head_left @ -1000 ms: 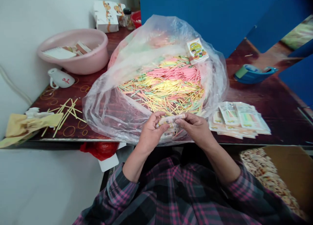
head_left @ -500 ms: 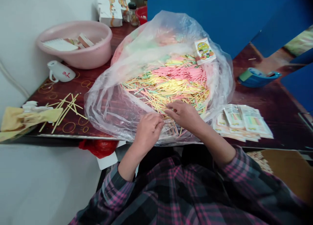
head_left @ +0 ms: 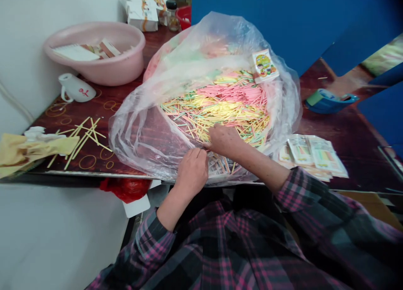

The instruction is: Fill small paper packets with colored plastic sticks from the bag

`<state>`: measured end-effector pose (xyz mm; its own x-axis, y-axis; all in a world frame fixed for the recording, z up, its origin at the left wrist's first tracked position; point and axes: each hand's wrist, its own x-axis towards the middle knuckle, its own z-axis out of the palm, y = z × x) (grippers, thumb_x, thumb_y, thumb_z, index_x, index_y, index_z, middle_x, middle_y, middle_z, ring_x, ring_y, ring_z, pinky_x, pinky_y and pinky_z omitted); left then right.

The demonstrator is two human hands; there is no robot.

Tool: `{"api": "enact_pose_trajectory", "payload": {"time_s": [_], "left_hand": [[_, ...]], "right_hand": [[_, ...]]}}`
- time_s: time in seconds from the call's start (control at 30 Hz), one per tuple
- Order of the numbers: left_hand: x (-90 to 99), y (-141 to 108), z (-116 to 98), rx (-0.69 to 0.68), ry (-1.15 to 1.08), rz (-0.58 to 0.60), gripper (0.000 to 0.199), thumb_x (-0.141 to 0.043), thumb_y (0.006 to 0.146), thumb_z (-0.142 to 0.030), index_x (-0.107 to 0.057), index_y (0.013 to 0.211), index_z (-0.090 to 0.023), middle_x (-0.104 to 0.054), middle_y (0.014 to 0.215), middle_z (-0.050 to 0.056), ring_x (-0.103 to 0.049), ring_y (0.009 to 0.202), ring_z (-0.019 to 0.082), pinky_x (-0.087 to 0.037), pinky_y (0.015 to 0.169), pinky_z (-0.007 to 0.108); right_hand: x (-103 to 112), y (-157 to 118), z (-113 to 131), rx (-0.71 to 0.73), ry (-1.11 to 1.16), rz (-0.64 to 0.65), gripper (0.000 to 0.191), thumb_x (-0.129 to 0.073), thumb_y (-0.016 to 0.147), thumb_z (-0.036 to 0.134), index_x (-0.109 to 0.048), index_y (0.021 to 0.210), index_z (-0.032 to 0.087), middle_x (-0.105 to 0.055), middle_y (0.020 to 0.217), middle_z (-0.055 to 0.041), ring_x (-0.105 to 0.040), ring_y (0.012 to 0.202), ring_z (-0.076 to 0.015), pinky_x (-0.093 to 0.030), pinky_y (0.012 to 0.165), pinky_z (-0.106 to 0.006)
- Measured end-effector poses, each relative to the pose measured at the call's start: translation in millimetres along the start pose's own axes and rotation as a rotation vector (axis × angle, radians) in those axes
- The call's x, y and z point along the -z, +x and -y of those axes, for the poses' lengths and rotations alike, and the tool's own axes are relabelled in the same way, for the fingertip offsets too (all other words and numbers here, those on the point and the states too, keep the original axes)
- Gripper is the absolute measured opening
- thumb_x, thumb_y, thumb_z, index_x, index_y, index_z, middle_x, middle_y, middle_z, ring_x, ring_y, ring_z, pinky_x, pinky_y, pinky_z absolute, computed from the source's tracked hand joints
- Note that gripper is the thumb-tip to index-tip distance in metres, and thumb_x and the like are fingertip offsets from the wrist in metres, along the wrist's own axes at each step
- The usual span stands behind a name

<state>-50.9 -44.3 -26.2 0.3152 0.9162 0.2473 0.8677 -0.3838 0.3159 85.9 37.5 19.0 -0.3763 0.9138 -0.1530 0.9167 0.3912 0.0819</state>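
Note:
A large clear plastic bag point(head_left: 138, 130) lies open on the table, full of thin pink, yellow and green sticks point(head_left: 226, 109). At its near edge, my left hand point(head_left: 192, 170) is closed with the fingers bent inward; whatever they grip is hidden. My right hand point(head_left: 224, 139) is closed too, just above and right of the left one, over the nearest sticks. Its fingertips point toward my left hand, and what they pinch cannot be made out. Beneath my right wrist, a printed sheet point(head_left: 219, 164) shows through the plastic. A small printed box point(head_left: 265, 66) rests on the bag's far right side.
Flat packets of coloured sticks point(head_left: 324, 153) lie at right, near a blue container point(head_left: 330, 102). At left are loose yellow sticks point(head_left: 83, 139), a yellow cloth point(head_left: 34, 151), a tipped white mug point(head_left: 77, 88) and a pink basin point(head_left: 94, 67). A blue panel point(head_left: 267, 13) stands behind.
My right hand has moved left, closer to my left hand, and its fingers have closed. My left hand has turned slightly, its back now facing up. The view has shifted a little.

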Motion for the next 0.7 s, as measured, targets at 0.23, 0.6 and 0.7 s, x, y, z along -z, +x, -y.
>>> {"api": "enact_pose_trajectory", "payload": {"time_s": [0.23,0.6,0.7], "left_hand": [[1.7,0,1,-0.010,0.036,0.017,0.016,-0.047,0.098,-0.017,-0.059,0.087,-0.019,-0.065,0.089,0.010,-0.061,0.090,0.028,-0.048,0.080,0.039],[3.5,-1,4,-0.001,0.035,-0.013,0.020,-0.045,0.096,-0.014,-0.058,0.082,-0.020,-0.064,0.082,0.009,-0.060,0.085,0.026,-0.046,0.078,0.038],[3.3,-4,7,-0.003,0.024,-0.034,0.022,-0.044,0.096,-0.015,-0.057,0.080,-0.020,-0.063,0.079,0.008,-0.059,0.082,0.025,-0.045,0.076,0.037]], "right_hand": [[-10,4,5,0.011,-0.026,-0.047,0.023,-0.048,0.094,0.017,-0.063,0.109,0.009,-0.070,0.105,-0.0203,-0.071,0.102,-0.0292,-0.051,0.081,-0.033],[-13,-10,-5,-0.070,0.053,-0.035,0.031,-0.054,0.099,0.038,-0.061,0.118,0.014,-0.069,0.116,-0.0162,-0.070,0.107,-0.0286,-0.052,0.083,-0.033],[-15,-11,-10,-0.094,0.025,0.002,0.028,-0.046,0.101,0.031,-0.063,0.115,0.013,-0.070,0.112,-0.0182,-0.071,0.105,-0.0290,-0.052,0.083,-0.034]]}}
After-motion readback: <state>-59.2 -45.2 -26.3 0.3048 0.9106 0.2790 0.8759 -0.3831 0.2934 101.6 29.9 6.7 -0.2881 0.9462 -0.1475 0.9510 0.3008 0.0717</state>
